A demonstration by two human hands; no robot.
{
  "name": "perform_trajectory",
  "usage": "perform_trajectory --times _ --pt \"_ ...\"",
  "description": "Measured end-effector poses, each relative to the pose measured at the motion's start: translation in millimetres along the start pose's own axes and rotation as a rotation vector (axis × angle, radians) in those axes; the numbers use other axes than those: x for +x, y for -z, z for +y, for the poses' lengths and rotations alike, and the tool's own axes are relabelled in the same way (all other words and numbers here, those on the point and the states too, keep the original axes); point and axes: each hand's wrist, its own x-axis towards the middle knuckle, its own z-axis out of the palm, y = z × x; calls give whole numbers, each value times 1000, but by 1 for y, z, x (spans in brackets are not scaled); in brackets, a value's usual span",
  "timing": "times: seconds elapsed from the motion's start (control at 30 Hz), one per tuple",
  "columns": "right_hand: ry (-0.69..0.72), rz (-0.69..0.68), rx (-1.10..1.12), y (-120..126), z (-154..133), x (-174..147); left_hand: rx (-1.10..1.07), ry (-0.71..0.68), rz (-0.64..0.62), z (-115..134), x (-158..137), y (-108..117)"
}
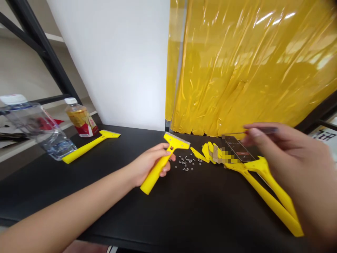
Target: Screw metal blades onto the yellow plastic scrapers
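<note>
My left hand [155,160] is closed around the handle of a yellow scraper [157,172], its wide head with a metal edge tilted up and away from me. My right hand [286,158], large at the right, pinches a thin screwdriver [265,130] whose shaft points left. Small screws and nuts [186,161] lie scattered on the black table just right of the left hand. Beyond them sits a heap of yellow plastic pieces [207,151]. More yellow scrapers [265,193] lie below my right hand, which partly hides them.
A phone [238,147] with a lit screen lies behind the right-hand scrapers. Another yellow scraper [86,147] rests at the left, near a clear water bottle [39,126] and a drink bottle with a red and gold label [81,119]. A white panel [118,63] and yellow plastic sheeting [237,70] stand behind the table.
</note>
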Motion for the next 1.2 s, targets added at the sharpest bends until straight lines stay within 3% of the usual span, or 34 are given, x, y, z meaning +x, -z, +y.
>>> perform_trajectory --times 0.1,0.3,1.2 --pt "20 -108 129 -37 -24 3 -39 109 -54 -10 6 -6" --pt "328 -183 107 -75 -13 -17 -34 227 -150 -14 3 -4" --pt "343 -265 -61 -72 -12 -22 -18 248 -101 -15 3 -8"
